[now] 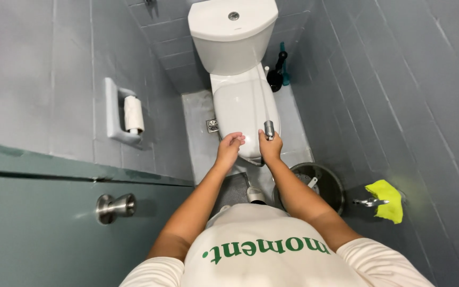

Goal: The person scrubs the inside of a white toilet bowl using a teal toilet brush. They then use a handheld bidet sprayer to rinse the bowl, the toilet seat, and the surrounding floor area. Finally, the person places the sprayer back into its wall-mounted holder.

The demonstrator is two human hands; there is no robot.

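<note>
Right hand grips sprayer, upright, nozzle pointing up.

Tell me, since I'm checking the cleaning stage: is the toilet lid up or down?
Down: the white toilet lid lies flat over the bowl, no opening visible.

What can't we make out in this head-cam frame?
- Sprayer nozzle in the right hand: too small to tell which way it points; its hose hardly shows against the toilet lid.
- Left hand: curled; the fingers hide whether it holds anything.
- Floor by the feet: hidden by the shirt.
- Bin: contents too small to name.
</note>
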